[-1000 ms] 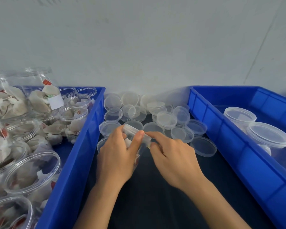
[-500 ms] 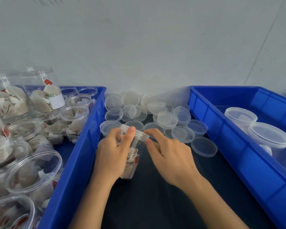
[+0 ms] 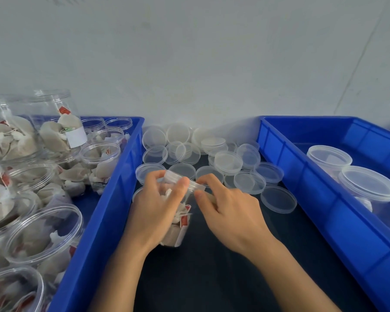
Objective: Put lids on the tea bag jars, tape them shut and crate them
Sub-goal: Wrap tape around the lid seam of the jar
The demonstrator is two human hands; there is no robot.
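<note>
At the far left of the frame a blue crate (image 3: 113, 199) is packed with open jars of tea bags (image 3: 43, 230), none with a lid that I can make out, so most of the job looks to be ahead.

In the middle, on the dark table (image 3: 212, 278), the person has one small jar (image 3: 178, 219) tilted, its mouth leaning up and to the right. The left hand (image 3: 153, 212) is wrapped round its body, thumb up near the rim. A clear lid (image 3: 185, 181) sits on the mouth, and it seems on but perhaps not pressed fully home. The right hand (image 3: 230, 212) pinches at the lid's right edge with thumb and forefinger; whether it is seating the lid or starting tape I cannot tell, and I see no roll of tape anywhere.

Behind the hands, toward the wall, lies a heap of spare lids (image 3: 227, 161).

At the right of the frame a second blue crate (image 3: 302, 183) holds two lidded jars (image 3: 367, 183), so only a couple are crated; tape on them is not discernible.
</note>
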